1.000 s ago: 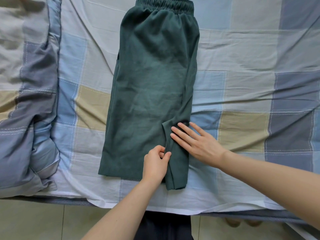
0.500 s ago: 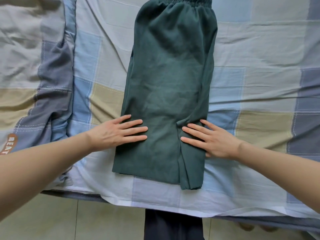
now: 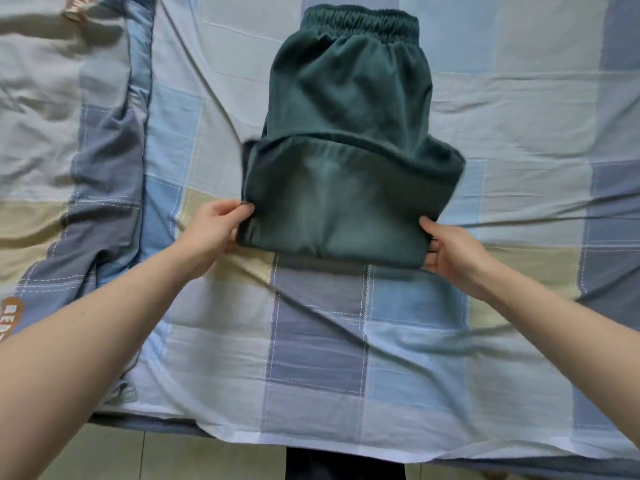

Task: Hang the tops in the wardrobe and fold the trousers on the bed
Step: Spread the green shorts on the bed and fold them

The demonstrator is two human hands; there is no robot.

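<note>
Now my left hand (image 3: 216, 226) and right hand (image 3: 450, 252) pinch the lower corners of the soft dark-green trousers (image 3: 346, 140), folded hem raised toward the ribbed waistband, on the creased checked bed sheet (image 3: 329, 358).

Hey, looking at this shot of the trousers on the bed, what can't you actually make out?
Head view only:
- Fingertips of the left hand and right hand: tucked under the trousers.
- Trouser hems: covered by the raised fold.
- Lettered patch on the quilt: cut off by the left edge.
- Wardrobe and tops: out of frame.
</note>
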